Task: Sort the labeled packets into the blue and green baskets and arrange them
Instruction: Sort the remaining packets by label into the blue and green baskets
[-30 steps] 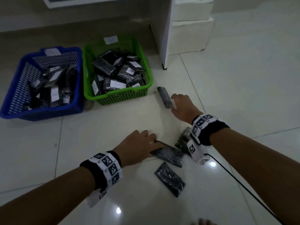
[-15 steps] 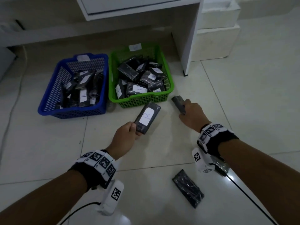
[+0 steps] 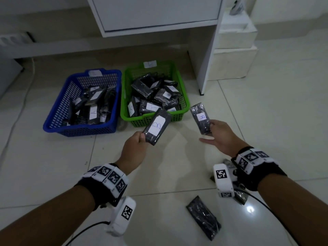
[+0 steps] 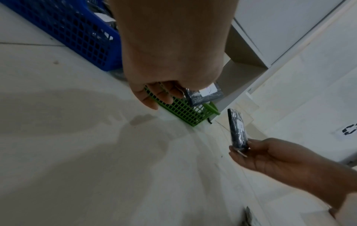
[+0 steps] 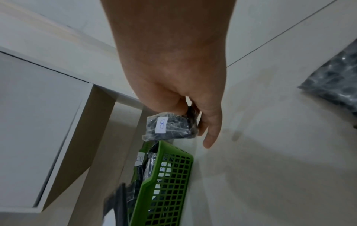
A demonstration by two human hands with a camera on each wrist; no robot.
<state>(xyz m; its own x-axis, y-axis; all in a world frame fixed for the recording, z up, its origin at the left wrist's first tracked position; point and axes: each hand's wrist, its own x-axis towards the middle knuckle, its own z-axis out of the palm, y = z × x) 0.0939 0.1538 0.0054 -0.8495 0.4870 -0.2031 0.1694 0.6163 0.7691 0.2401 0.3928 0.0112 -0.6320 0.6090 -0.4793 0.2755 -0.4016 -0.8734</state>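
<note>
Pinching one black plastic-wrapped packet with a white "B" label by its near end in the left grip; grasping a second, smaller B-labelled black packet in the right grip. Both pointing long axis forward, just short of the green perforated plastic basket; right packet nearer its corner, blue perforated basket lying leftward.

A white cabinet stands on the tiled floor beside stacked white boxes.
</note>
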